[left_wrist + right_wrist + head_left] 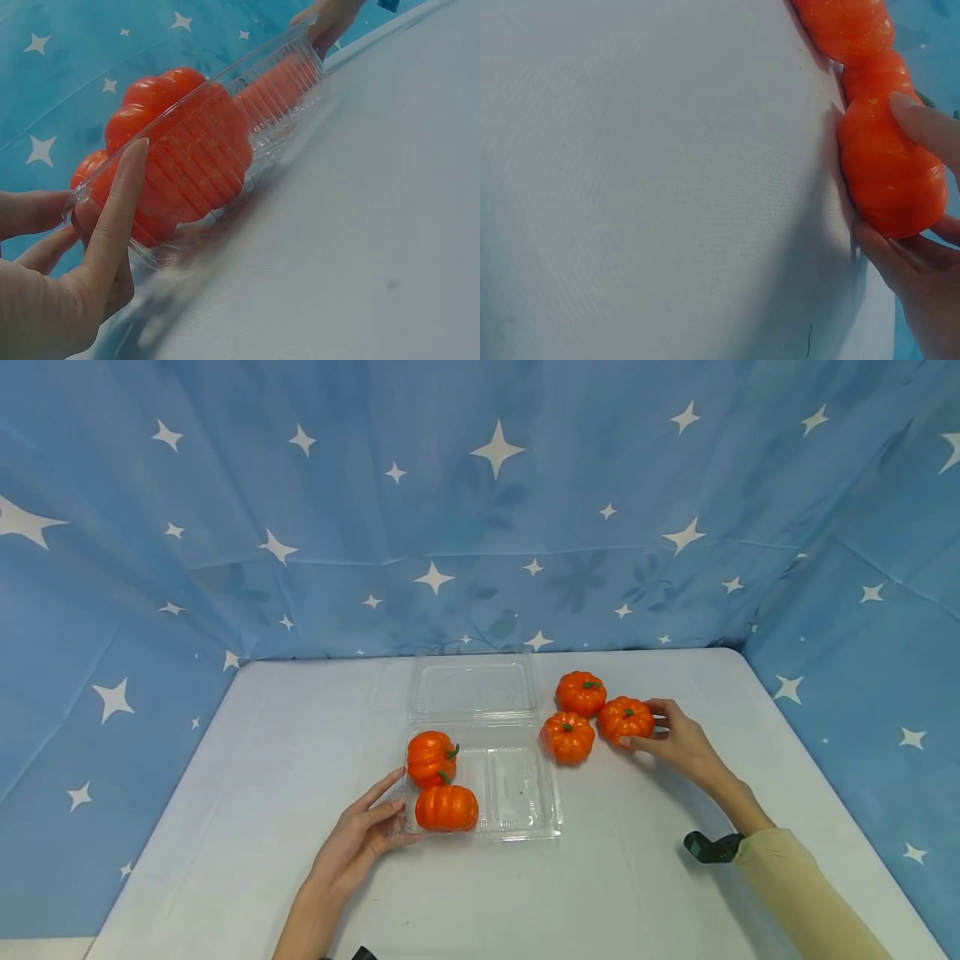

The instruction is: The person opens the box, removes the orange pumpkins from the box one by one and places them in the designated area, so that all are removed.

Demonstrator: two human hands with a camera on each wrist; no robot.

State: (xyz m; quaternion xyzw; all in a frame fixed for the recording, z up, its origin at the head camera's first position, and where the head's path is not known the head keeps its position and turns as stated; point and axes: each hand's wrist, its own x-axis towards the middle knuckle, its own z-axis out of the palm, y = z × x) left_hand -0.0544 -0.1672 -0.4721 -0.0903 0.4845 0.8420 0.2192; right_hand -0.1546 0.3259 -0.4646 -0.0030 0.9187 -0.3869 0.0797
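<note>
A clear plastic clamshell container (521, 785) lies on the table with its lid (472, 689) folded back. Two small orange toy pumpkins, one upper (431, 758) and one lower (446, 808), sit in its left side. My left hand (356, 839) holds the container at its left edge; in the left wrist view the thumb lies along the ribbed outer wall, fingers at the rim. To the right of the container, my right hand (675, 739) grips a pumpkin (625, 720) between thumb and fingers. The same pumpkin (889, 172) shows low over the tabletop in the right wrist view.
Beside the gripped pumpkin are two more, one farther back (580, 693) and one nearer (567, 739) that overlaps the container's right edge in the head view. The white table (615, 877) meets a blue star-patterned curtain (450, 527) at the back.
</note>
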